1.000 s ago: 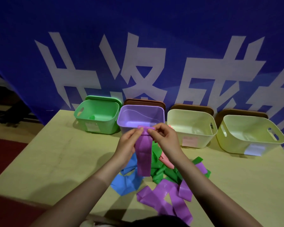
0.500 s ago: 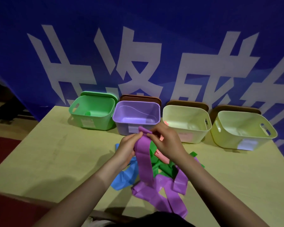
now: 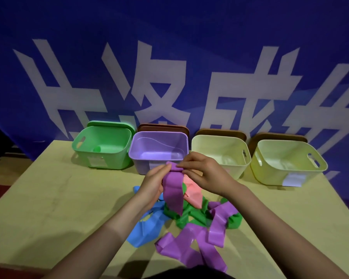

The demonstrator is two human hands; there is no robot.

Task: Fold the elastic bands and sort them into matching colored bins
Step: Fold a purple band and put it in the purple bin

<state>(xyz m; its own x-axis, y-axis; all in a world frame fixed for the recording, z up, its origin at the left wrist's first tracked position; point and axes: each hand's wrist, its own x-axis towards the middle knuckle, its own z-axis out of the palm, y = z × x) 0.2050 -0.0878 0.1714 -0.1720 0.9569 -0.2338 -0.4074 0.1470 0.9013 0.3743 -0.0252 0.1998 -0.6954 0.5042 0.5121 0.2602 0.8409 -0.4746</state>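
Item 1, left hand (image 3: 155, 182): I see its fingers curled, thumb and fingertips pinching the folded top of the held purple band (image 3: 172, 190) from the 9 o'clock side.

Item 2, right hand (image 3: 201, 172): fingers bent, pinching the same fold from the 3 o'clock side; both hands meet at the band's top, just in front of the purple bin (image 3: 159, 156).

Item 3, held purple band: lifted above the worktop (image 3: 48, 198), long axis running 12 to 6 o'clock, doubled end up, free length hanging down to the pile.

Item 4, pile on the worktop, at 6 o'clock from the hands: loose purple bands (image 3: 191, 246) nearest me, green bands (image 3: 197, 214) in the middle, a blue band (image 3: 147, 228) at 9 o'clock, a pink band (image 3: 192, 191) under the right hand.

Item 5, bins in a row along the 12 o'clock edge, from 9 to 3 o'clock: green bin (image 3: 103, 148) with a small green piece inside, purple bin, cream bin (image 3: 220, 152), yellow bin (image 3: 286, 160). Each has a pale label on its front; the cream bin's is partly hidden. Lids stand behind them against a blue banner (image 3: 169, 47).
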